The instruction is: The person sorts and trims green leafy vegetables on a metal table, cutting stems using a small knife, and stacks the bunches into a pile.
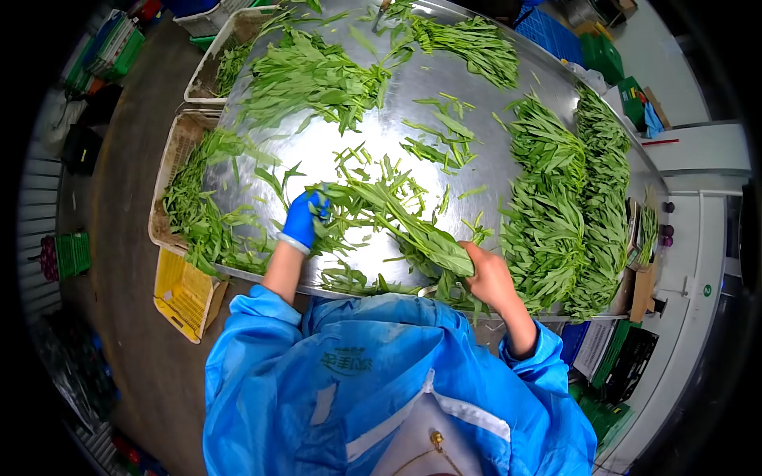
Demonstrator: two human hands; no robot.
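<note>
My left hand (303, 219), in a blue glove, is closed around some stems and leaves at the left end of a bunch of water spinach (397, 214). My bare right hand (490, 275) grips the same bunch by its leafy right end, so it slants across between both hands above the metal table. The left fingertips are partly hidden by leaves. Cut stem pieces (409, 190) and loose leaves lie scattered under and behind the bunch. More loose greens (349, 279) lie along the near edge, in front of my body.
Neat rows of water spinach (548, 206) cover the right of the metal table (484, 131). A heap of greens (309, 79) and a smaller bundle (472, 47) lie at the back. Crates with greens (165, 178) adjoin the left edge; a yellow crate (184, 295) stands below.
</note>
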